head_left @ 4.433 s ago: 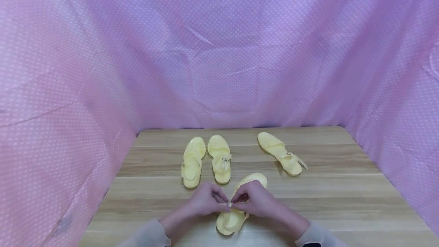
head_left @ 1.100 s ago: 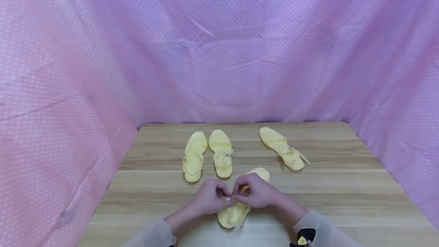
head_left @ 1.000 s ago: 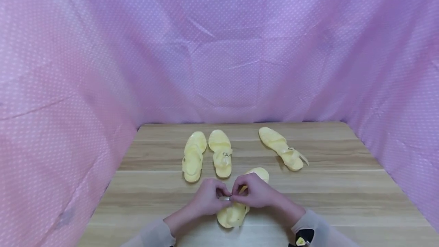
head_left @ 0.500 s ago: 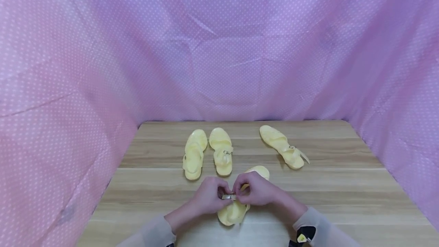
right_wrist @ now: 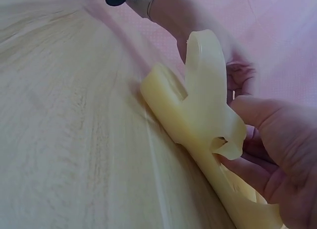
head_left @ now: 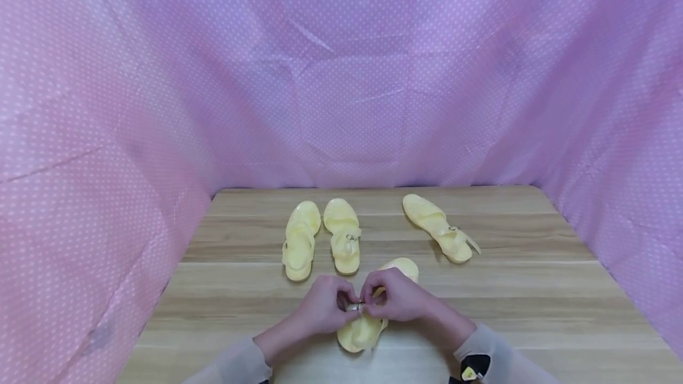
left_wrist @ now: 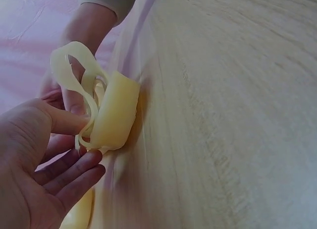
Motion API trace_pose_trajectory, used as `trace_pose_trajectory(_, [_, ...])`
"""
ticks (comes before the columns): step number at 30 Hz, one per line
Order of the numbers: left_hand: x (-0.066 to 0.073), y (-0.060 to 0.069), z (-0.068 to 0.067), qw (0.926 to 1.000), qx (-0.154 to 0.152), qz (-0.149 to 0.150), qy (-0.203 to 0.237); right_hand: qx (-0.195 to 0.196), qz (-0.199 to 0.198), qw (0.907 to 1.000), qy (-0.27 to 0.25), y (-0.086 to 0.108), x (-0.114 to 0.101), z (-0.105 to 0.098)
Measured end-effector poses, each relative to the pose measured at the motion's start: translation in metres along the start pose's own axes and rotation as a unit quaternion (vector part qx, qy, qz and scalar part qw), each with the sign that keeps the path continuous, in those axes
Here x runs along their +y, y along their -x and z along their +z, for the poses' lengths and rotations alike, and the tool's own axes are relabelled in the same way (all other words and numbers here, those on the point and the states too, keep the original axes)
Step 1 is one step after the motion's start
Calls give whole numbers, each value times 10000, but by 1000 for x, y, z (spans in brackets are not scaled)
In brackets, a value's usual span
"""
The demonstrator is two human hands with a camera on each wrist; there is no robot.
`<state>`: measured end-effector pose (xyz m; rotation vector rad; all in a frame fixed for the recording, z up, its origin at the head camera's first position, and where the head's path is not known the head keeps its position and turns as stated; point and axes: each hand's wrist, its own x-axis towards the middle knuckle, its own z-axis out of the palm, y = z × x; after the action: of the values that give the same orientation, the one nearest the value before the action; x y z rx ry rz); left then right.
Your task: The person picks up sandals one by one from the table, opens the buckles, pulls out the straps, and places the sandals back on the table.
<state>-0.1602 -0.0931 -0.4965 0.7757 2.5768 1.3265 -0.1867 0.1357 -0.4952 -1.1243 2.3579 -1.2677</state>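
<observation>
A pale yellow sandal (head_left: 361, 334) lies at the table's near side, its toe pointing away and to the right. My left hand (head_left: 322, 308) pinches the ankle strap beside a small metal buckle (head_left: 356, 307). From the other side, my right hand (head_left: 397, 296) pinches the strap at the buckle. In the left wrist view, the sandal's heel part (left_wrist: 117, 110) and looped strap show beyond my left thumb. The right wrist view shows the raised heel strap (right_wrist: 205, 75) beside my right thumb and finger. My fingers partly hide the buckle.
Two yellow sandals, one at the left (head_left: 300, 245) and one beside it (head_left: 341, 224), lie side by side behind my hands. Another sandal (head_left: 432, 223) lies farther right, its strap end sticking out. The wooden table (head_left: 512, 307) has pink dotted cloth (head_left: 347, 76) around it.
Both hands stay pinched at the strap, with small fingertip shifts around the buckle. A short piece of strap now shows between the left fingertips. The other sandals have not moved on the table.
</observation>
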Motion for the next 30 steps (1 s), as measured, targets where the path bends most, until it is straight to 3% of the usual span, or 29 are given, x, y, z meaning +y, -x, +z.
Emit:
trace_pose_trajectory(4, [-1, 2, 0, 10000, 16, 44, -48, 5, -90, 10000, -12, -1, 1, 2])
trace_pose_trajectory(10, [0, 6, 0, 10000, 13, 92, -31, 222, 75, 9997, -57, -2, 0, 10])
trace_pose_trajectory(21, [-3, 4, 0, 9997, 25, 236, 117, -229, 138, 9994, -212, -5, 6, 2])
trace_pose_trajectory(30, [-3, 2, 1, 9996, 70, 227, 126, -191, 79, 9998, -48, -2, 4, -1])
